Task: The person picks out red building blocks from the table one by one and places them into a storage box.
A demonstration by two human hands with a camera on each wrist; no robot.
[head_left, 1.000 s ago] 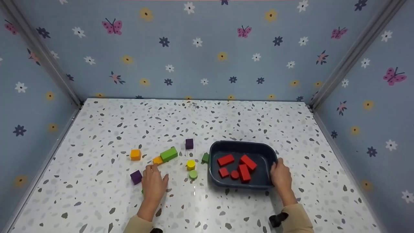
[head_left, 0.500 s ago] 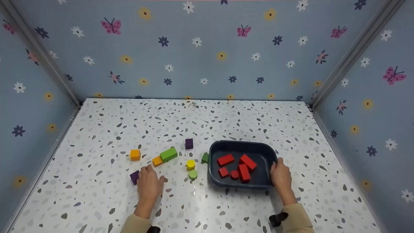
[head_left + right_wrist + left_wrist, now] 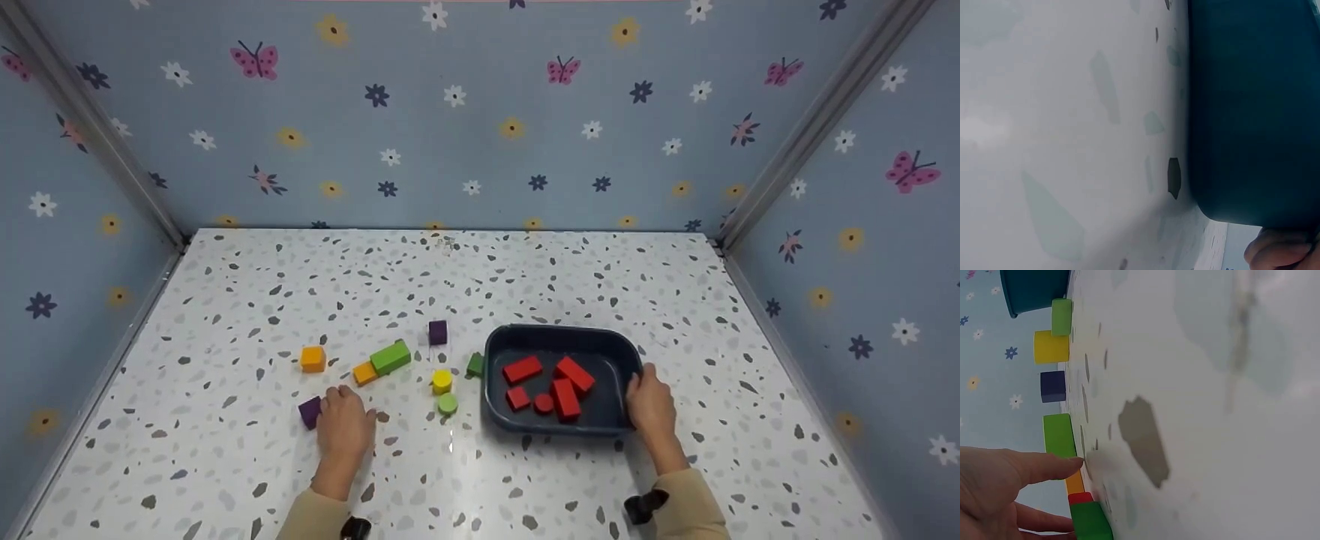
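In the head view my right hand [image 3: 652, 405] grips the right rim of a dark blue plastic tub [image 3: 559, 430] standing on the table. Several red blocks [image 3: 523, 369] lie inside it. My left hand [image 3: 343, 431] is low over the table at the left, beside a dark purple cube [image 3: 310, 413]. In the left wrist view its thumb [image 3: 1044, 467] is straight and apart from the fingers. There the fingers reach beside a green block [image 3: 1092, 521], with a small red block [image 3: 1080, 498] just behind it. Whether they touch the green block cannot be told.
An orange cube [image 3: 313, 359], a light green block [image 3: 391, 358] with an orange piece [image 3: 365, 373], another purple cube [image 3: 438, 332], a yellow cylinder [image 3: 442, 382], a light green round piece [image 3: 447, 404] and a dark green block [image 3: 475, 365] stand left of the tub. Patterned walls [image 3: 450, 135] enclose the table.
My left hand has moved left and slightly down, from below the orange piece to beside the purple cube. The right hand and the tub have stayed in place.
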